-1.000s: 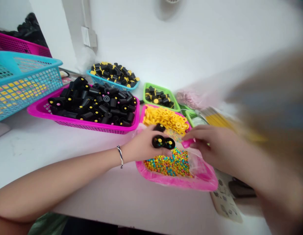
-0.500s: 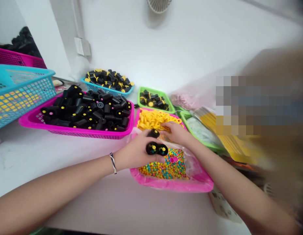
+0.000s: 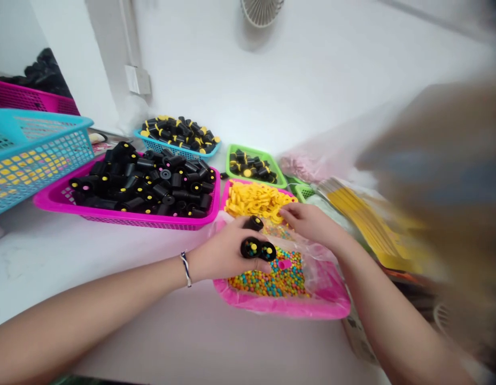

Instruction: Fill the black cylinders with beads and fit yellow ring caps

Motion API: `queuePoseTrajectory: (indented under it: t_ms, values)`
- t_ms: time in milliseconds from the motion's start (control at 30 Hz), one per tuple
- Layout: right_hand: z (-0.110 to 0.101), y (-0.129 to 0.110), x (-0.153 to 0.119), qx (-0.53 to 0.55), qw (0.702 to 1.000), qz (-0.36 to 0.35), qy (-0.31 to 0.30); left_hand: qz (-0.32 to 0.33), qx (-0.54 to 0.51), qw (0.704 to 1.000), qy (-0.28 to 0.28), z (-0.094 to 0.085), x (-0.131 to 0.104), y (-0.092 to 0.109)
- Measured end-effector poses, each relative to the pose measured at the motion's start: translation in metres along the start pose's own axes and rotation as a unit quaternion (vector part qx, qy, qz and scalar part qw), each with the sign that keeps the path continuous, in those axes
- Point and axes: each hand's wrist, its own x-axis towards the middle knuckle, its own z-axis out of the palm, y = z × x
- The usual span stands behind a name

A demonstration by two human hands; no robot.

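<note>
My left hand [image 3: 227,248] is closed round three black cylinders [image 3: 254,247], with yellow dots inside the open ends of two of them. It is over a pink tray [image 3: 280,307] lined with clear plastic and filled with small multicoloured beads [image 3: 268,280]. A small pink scoop-like piece [image 3: 285,264] lies on the beads. At the near right edge of a pink basket of yellow plastic pieces [image 3: 252,198], my right hand [image 3: 302,216] has its fingertips pinched on a yellow piece.
A magenta basket [image 3: 152,219] heaped with black cylinders stands left. Behind are a blue basket [image 3: 176,149] and a green basket [image 3: 248,182] of yellow-capped black pieces. Another blue basket [image 3: 39,144] is far left. Yellow packaging [image 3: 364,230] and a blurred person [image 3: 444,176] are right.
My right hand has drawn back to the right from the yellow pieces, its fingers now pinched together. My left hand keeps its hold on the cylinders. The view has shifted slightly.
</note>
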Motion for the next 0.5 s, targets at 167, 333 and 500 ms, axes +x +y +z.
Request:
queuePoseTrajectory:
  t_ms: [167,333,500]
  values:
    - [-0.012,-0.01,-0.024,0.073,0.997,0.026,0.003,-0.004,0.001,1.0,0.0,-0.001,0.0,0.0]
    - [-0.009,-0.032,-0.039,0.405,0.912,0.027,0.06,-0.017,-0.012,0.999,0.049,0.002,-0.002,0.0]
    - [-0.007,-0.063,-0.057,0.46,0.886,0.053,-0.016,0.019,-0.037,0.993,0.115,0.005,-0.005,0.001]
